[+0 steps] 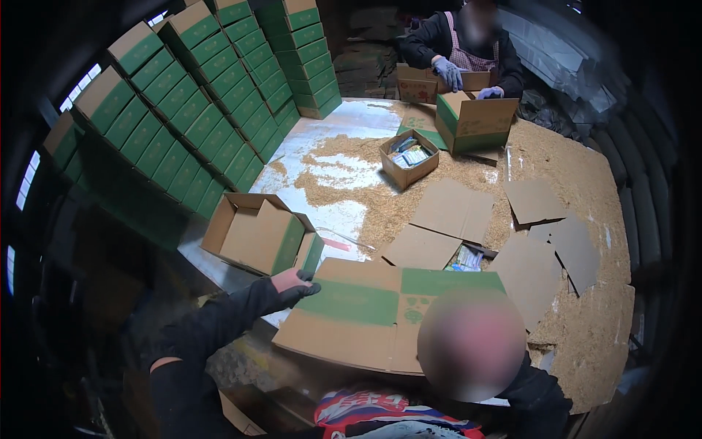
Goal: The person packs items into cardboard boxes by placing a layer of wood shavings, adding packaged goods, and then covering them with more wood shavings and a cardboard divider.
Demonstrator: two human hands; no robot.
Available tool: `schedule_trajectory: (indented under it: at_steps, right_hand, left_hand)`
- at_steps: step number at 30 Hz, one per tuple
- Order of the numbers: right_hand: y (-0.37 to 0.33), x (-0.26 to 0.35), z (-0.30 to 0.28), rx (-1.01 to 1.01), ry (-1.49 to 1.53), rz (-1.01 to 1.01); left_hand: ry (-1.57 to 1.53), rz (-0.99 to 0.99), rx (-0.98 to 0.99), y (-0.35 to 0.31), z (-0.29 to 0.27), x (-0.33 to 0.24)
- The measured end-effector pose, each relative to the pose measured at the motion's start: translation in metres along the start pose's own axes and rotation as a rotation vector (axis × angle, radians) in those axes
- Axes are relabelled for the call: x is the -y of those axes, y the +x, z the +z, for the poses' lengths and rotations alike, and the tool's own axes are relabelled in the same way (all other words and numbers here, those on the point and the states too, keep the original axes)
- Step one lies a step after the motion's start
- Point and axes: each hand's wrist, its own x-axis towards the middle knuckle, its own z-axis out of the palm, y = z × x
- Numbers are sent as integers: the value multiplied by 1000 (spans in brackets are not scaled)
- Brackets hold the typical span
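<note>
A flattened cardboard box (pixel 356 301), brown with a broad green band, lies across the near edge of the table before me. My left hand (pixel 295 283), dark over the fingers, is closed at its left edge. From the lower right comes my right sleeve (pixel 540 391), black; it ends at a blurred round patch over the flat box's right part, so the right hand's fingers are hidden. Beyond my left hand stands an open cardboard box (pixel 252 235) with a green band and more cardboard inside.
Tall stacks of green-and-brown boxes (pixel 197 110) line the left. Loose cardboard sheets (pixel 530 278) and wood shavings (pixel 344 190) cover the table's right side. A small carton (pixel 409 172) holds packets. Across the table, a gloved co-worker (pixel 447 73) handles a green-banded box (pixel 479 124).
</note>
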Motion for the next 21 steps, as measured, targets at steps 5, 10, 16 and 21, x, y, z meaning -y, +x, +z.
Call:
schedule_trajectory:
  at_steps: [5, 10, 16, 21]
  right_hand:
    - [-8, 39, 5, -47, -726, 141]
    - [26, -34, 5, 177, -779, 573]
    - [50, 8, -16, -200, -1196, 178]
    - [11, -17, 29, -351, -1033, 191]
  left_hand:
    - [-84, 279, 23, 54, 13, 46]
    - [721, 61, 243, 77, 43, 66]
    - [392, 551, 437, 39, 24, -73]
    - [580, 473, 71, 42, 27, -80]
